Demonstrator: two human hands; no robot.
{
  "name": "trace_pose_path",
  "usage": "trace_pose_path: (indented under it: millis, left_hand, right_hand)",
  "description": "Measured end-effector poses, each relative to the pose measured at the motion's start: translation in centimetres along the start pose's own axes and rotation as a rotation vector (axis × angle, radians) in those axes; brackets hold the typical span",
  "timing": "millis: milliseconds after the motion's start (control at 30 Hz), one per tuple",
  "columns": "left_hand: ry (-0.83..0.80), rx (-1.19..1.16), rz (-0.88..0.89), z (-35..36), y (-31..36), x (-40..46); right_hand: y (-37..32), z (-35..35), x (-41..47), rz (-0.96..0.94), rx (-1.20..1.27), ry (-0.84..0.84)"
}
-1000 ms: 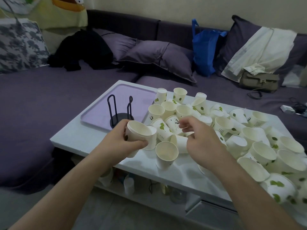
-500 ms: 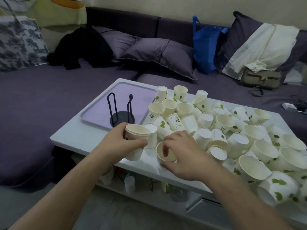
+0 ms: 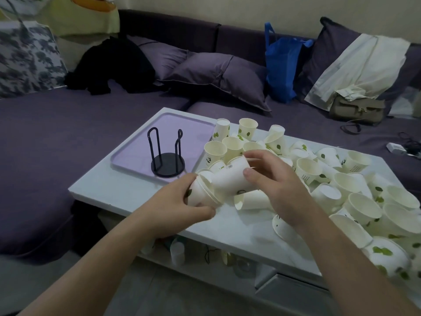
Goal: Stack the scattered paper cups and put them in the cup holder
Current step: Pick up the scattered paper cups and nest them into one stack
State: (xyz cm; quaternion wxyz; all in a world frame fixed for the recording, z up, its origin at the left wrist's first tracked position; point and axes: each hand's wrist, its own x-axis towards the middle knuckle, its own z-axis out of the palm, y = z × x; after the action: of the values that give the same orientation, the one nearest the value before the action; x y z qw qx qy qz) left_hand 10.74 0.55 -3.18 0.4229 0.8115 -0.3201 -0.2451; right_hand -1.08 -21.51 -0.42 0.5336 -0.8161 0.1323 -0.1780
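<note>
Matt paper cups (image 3: pixel 308 168), black metal wire cup holder (image 3: pixel 167 156), glossy white table (image 3: pixel 127 190), purple cloth sofa (image 3: pixel 57 133)

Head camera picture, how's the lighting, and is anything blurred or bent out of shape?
Head view: dim, flat indoor light with a bluish cast, no glare; the left hand and right hand look slightly soft around the paper cup; wide-angle stretch enlarges cups at the right edge; the black cup holder stays fairly crisp.

home living room | purple sofa (image 3: pixel 57 133) | cushions (image 3: pixel 218 80) | coffee table (image 3: pixel 127 190)
</note>
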Motion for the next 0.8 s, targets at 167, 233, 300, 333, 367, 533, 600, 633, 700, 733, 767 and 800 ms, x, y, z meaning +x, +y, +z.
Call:
trace_pose_path:
  millis: [167, 233, 300, 333, 367, 533, 600, 633, 700, 733, 767, 800]
  left_hand:
    - [0.004, 0.036, 0.072, 1.4, 0.4, -0.1]
    - [0.036, -0.022, 0.079, 1.5, 0.5, 0.0]
    - [0.06, -0.051, 0.075, 1.5, 0.6, 0.1]
    - [0.065, -0.056, 0.069, 1.5, 0.5, 0.1]
    - [0.07, -0.058, 0.058, 1.5, 0.4, 0.2]
    - [0.102, -0.082, -0.022, 1.0, 0.1, 0.4]
    - [0.118, -0.1, -0.033, 0.8, -0.1, 0.5]
    - [0.123, -0.11, -0.034, 0.7, -0.2, 0.5]
    - [0.124, -0.121, -0.033, 0.7, -0.2, 0.6]
    - [0.121, -0.122, -0.031, 0.7, -0.2, 0.6]
    - [0.118, -0.123, -0.031, 0.8, -0.1, 0.6]
    - [0.115, -0.125, -0.029, 0.8, 0.0, 0.7]
  right_hand:
    - [0.0, 2.5, -0.8, -0.024, -0.085, -0.146]
    - [0.0, 3.5, -1.0, -0.009, -0.119, -0.229]
    - [-0.1, 3.8, -1.0, 0.031, -0.111, -0.315]
    - [-0.3, 3.7, -1.0, 0.056, -0.084, -0.35]
    - [-0.3, 3.5, -0.9, 0.076, -0.061, -0.365]
    - [1.2, 1.6, 0.4, 0.049, -0.62, -0.073]
    - [1.9, 1.5, 0.6, 0.104, -0.902, -0.086]
    - [2.5, 1.7, 0.6, 0.123, -0.989, -0.127]
    - [3.5, 2.3, 0.3, 0.109, -1.099, -0.197]
    - [3.9, 2.5, 0.2, 0.089, -1.132, -0.209]
    - [4.1, 2.7, 0.2, 0.075, -1.157, -0.21]
    - [4.3, 2.7, 0.2, 0.061, -1.181, -0.212]
